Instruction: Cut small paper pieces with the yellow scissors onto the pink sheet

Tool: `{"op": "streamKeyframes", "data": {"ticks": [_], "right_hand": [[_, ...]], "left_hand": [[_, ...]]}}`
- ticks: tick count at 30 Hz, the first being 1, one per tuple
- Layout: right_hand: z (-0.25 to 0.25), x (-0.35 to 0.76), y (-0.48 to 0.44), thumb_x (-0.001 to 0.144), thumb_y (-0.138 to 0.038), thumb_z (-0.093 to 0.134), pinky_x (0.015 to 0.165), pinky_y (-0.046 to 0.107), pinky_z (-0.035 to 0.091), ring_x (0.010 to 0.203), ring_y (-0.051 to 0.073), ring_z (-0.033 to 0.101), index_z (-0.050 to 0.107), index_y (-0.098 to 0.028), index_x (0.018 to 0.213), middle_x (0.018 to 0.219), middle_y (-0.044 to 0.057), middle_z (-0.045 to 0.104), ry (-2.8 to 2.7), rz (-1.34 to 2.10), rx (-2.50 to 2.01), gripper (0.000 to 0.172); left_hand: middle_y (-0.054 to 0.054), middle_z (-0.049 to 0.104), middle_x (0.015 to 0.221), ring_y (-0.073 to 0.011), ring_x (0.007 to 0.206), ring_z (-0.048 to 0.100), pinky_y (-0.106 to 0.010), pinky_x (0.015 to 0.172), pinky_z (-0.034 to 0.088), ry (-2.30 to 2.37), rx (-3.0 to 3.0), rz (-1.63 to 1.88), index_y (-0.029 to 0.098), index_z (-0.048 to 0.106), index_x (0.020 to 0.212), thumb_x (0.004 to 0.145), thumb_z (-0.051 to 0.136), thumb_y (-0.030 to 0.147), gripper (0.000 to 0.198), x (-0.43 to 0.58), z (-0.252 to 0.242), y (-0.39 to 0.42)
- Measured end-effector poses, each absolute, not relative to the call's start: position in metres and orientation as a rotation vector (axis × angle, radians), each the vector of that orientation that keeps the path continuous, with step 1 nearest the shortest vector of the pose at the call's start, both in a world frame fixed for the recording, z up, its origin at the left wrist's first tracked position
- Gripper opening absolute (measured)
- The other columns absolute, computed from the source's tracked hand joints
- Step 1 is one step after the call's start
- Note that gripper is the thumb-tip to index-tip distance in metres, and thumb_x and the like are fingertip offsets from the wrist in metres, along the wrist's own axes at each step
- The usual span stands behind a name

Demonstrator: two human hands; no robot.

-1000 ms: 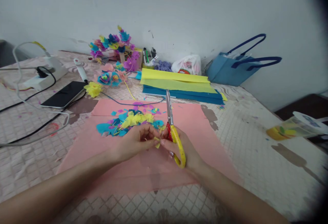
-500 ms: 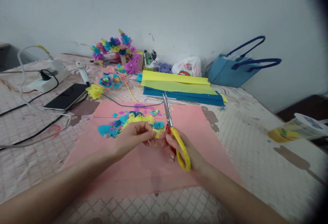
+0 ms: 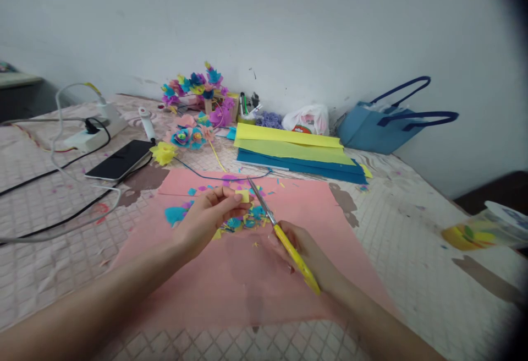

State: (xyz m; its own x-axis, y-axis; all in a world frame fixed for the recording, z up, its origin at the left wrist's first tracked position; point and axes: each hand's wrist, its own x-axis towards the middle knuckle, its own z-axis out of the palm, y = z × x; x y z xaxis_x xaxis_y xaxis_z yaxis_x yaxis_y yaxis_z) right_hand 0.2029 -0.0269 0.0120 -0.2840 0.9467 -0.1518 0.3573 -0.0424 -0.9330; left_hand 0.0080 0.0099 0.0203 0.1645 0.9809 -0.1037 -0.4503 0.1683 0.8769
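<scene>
My left hand (image 3: 214,211) pinches a small yellow paper piece (image 3: 243,196) between thumb and fingers. In my right hand (image 3: 297,246) is a pair of scissors (image 3: 289,240) with yellow handles, its metal blades pointing up and left, close beside the yellow piece. Whether the blades are fully closed I cannot tell. Below both hands lies a large pink paper sheet (image 3: 231,284). Blue, yellow and purple paper cuttings (image 3: 235,222) are heaped on it, partly hidden by my left hand.
Yellow and blue paper sheets (image 3: 292,154) lie behind the pink sheet. Paper flowers (image 3: 192,136), a phone (image 3: 119,160) and a power strip (image 3: 94,135) are at left. A blue bag (image 3: 379,127) stands at back right. A plastic cup (image 3: 482,231) is at far right.
My left hand has lifted slightly, bringing the yellow piece into clear sight. The scissors have turned, with their tips swinging left toward it. The whole view has shifted a little.
</scene>
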Motion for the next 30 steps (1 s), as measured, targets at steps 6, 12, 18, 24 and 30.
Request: {"op": "streamKeyframes", "data": {"ticks": [6, 12, 18, 24, 30], "right_hand": [[0.0073, 0.2061, -0.0274, 0.075, -0.044, 0.062, 0.048, 0.021, 0.026, 0.055, 0.009, 0.034, 0.043, -0.019, 0.065, 0.061, -0.005, 0.040, -1.827, 1.168, -1.428, 0.033], [0.0046, 0.2070, -0.0269, 0.076, -0.043, 0.062, 0.050, 0.022, 0.028, 0.056, 0.010, 0.036, 0.045, -0.018, 0.067, 0.061, -0.004, 0.044, -1.852, 1.155, -1.436, 0.032], [0.0059, 0.2066, -0.0267, 0.077, -0.045, 0.060, 0.051, 0.022, 0.027, 0.057, 0.010, 0.035, 0.045, -0.018, 0.067, 0.061, -0.004, 0.041, -1.848, 1.161, -1.454, 0.032], [0.0070, 0.2064, -0.0271, 0.076, -0.044, 0.061, 0.049, 0.022, 0.027, 0.055, 0.010, 0.035, 0.044, -0.019, 0.065, 0.060, -0.005, 0.041, -1.834, 1.168, -1.450, 0.032], [0.0089, 0.2059, -0.0271, 0.076, -0.043, 0.058, 0.050, 0.022, 0.026, 0.056, 0.010, 0.035, 0.042, -0.019, 0.064, 0.060, -0.004, 0.040, -1.850, 1.156, -1.446, 0.031]], "left_hand": [[-0.003, 0.071, 0.073, -0.0153, 0.073, 0.069, -0.025, 0.073, 0.054, 0.822, 0.799, 1.227, 0.013, 0.059, 0.067, 0.066, 0.078, 0.025, 0.023, 0.0082, 0.0212, 0.0109], [-0.004, 0.071, 0.073, -0.0143, 0.071, 0.068, -0.024, 0.071, 0.054, 0.818, 0.789, 1.227, 0.013, 0.058, 0.067, 0.066, 0.078, 0.024, 0.023, 0.0081, 0.0221, 0.0106], [-0.004, 0.071, 0.073, -0.0145, 0.072, 0.068, -0.025, 0.071, 0.054, 0.813, 0.796, 1.223, 0.013, 0.059, 0.067, 0.068, 0.077, 0.023, 0.020, 0.0076, 0.0225, 0.0111], [-0.004, 0.071, 0.072, -0.0145, 0.071, 0.068, -0.024, 0.069, 0.054, 0.808, 0.792, 1.228, 0.013, 0.058, 0.067, 0.066, 0.078, 0.023, 0.022, 0.0079, 0.0228, 0.0107], [-0.003, 0.071, 0.071, -0.0142, 0.070, 0.068, -0.023, 0.068, 0.054, 0.808, 0.793, 1.222, 0.013, 0.058, 0.067, 0.065, 0.078, 0.024, 0.022, 0.0079, 0.0224, 0.0120]]}}
